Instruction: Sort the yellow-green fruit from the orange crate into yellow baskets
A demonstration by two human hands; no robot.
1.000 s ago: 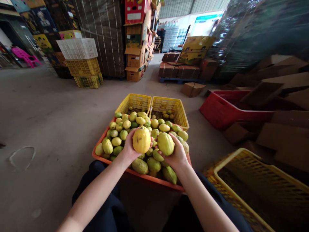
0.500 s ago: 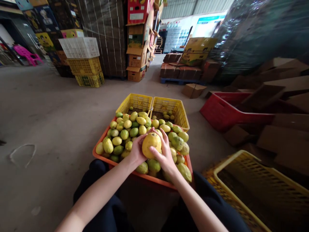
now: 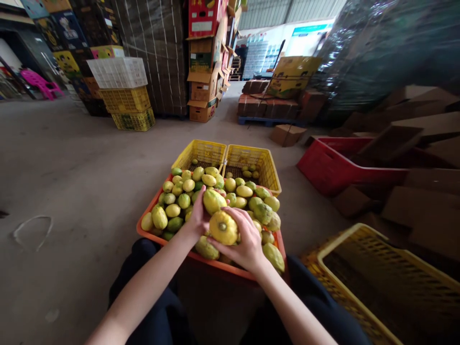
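Observation:
My right hand (image 3: 248, 239) is wrapped round a large yellow lemon (image 3: 223, 228), its stem end turned up towards me. Just beyond it, my left hand (image 3: 198, 216) holds a greenish-yellow lemon (image 3: 214, 201), with some of its fingers hidden behind the fruit. The two lemons are close together above an orange crate (image 3: 153, 237) heaped with yellow and green lemons. Among the heap lies a big, bumpy green-yellow lemon (image 3: 273, 257) at the near right corner.
Two yellow crates (image 3: 251, 149) with a few lemons stand beyond the orange one. Another yellow crate (image 3: 354, 282) is at my right, near a red crate (image 3: 334, 165) and loose cardboard (image 3: 420, 211). Stacked boxes (image 3: 201, 91) and crates (image 3: 127, 99) stand farther back.
The large yellow lemon, earlier between both hands, is now in the right hand, turned and slightly lower. A greenish-yellow lemon now shows in the left hand.

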